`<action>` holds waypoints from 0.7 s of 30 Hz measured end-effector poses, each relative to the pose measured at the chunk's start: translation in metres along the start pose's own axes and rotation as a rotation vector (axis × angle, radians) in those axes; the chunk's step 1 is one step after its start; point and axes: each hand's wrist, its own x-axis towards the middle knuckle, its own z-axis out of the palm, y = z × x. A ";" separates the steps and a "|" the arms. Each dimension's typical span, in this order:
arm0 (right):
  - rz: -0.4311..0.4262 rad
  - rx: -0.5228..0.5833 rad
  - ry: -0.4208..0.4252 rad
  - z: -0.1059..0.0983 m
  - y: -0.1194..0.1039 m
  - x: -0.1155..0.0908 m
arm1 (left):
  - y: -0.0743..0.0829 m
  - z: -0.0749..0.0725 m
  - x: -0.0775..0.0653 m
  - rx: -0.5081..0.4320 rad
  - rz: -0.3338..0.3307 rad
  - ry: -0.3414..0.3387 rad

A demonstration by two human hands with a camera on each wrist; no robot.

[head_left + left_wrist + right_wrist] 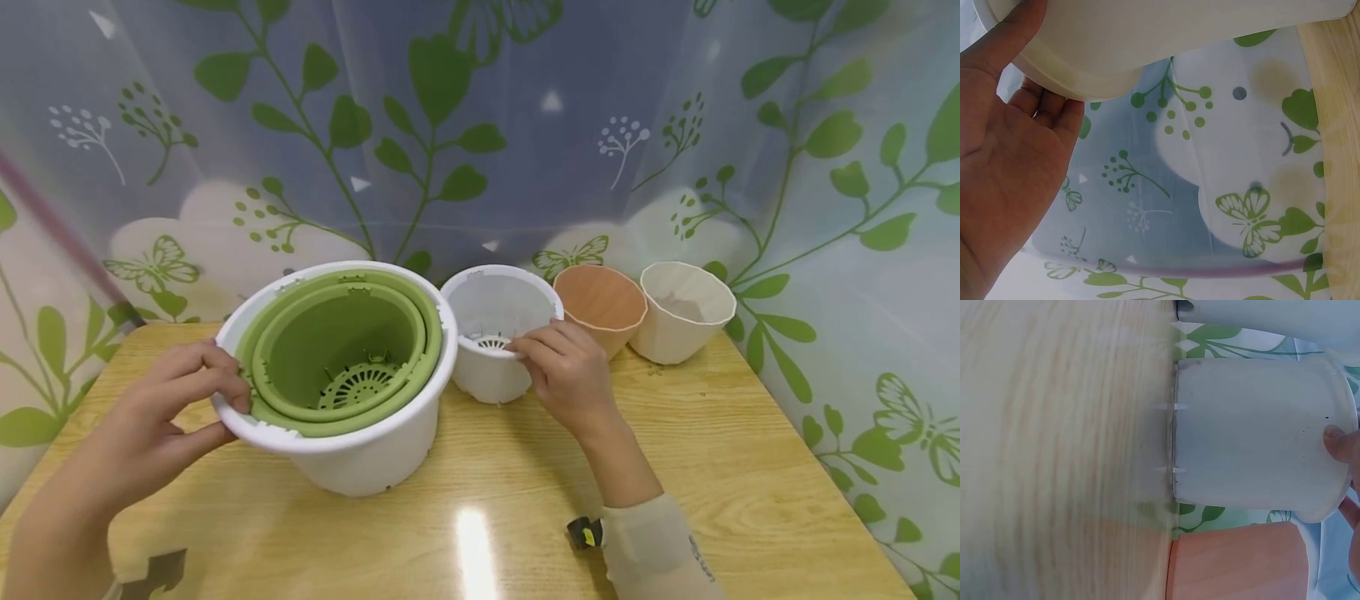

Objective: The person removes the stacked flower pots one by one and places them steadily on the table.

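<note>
My left hand (168,408) grips the left rim of a large white flowerpot (367,462), fingers over the edge and thumb against the outside. Two green pots sit nested inside it: an outer green pot (432,333) and an inner green pot (330,337) with a slotted bottom. In the left wrist view, the thumb and fingers lie on either side of the white rim (1085,90). To the right, my right hand (573,367) pinches the front rim of a smaller white flowerpot (491,379). That smaller pot stands upright on the table in the right wrist view.
A terracotta-coloured pot (600,300) stands close beside the small white one, and a cream faceted pot (675,333) is at its right. All are on a wooden table (712,492). Behind hangs a curtain (525,158) printed with leaves and butterflies.
</note>
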 end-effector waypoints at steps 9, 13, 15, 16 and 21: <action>0.004 0.006 0.001 0.003 0.000 -0.001 | 0.000 0.000 0.000 0.013 0.004 0.001; 0.004 0.007 0.002 0.004 0.001 -0.002 | 0.001 0.000 0.000 0.009 0.002 0.001; 0.004 0.008 0.009 0.006 0.002 -0.002 | 0.001 0.000 0.000 0.006 0.004 0.001; 0.006 0.009 0.011 0.006 0.002 -0.002 | 0.001 0.000 0.000 0.007 0.005 0.002; 0.026 0.017 0.020 0.009 0.003 -0.001 | 0.002 -0.001 0.000 0.008 0.009 0.001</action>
